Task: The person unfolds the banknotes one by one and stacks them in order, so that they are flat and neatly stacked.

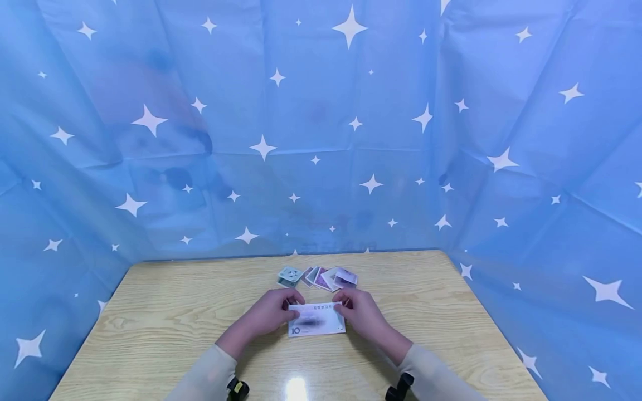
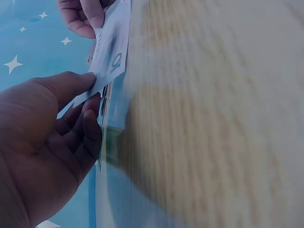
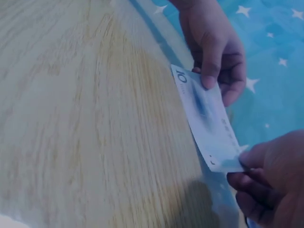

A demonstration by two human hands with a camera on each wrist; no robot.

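A pale banknote (image 1: 317,320) marked 10 is held flat and stretched between both hands, just over the table. My left hand (image 1: 271,310) pinches its left end, thumb on top and fingers curled beneath. The right hand (image 1: 362,313) pinches the opposite end in the same way, near the upper corner. In the left wrist view the left thumb lies on the banknote (image 2: 113,47). The right wrist view shows the banknote (image 3: 204,118) with a hand at each end. Behind the hands lie a folded green banknote (image 1: 290,275) and several overlapping purplish and pale folded banknotes (image 1: 326,277).
The light wood table (image 1: 165,323) has its far edge against a blue curtain (image 1: 311,111) with white stars, which also hangs along both sides. A bright glare spot (image 1: 296,388) shows near the front. Dark straps with cameras sit on both wrists.
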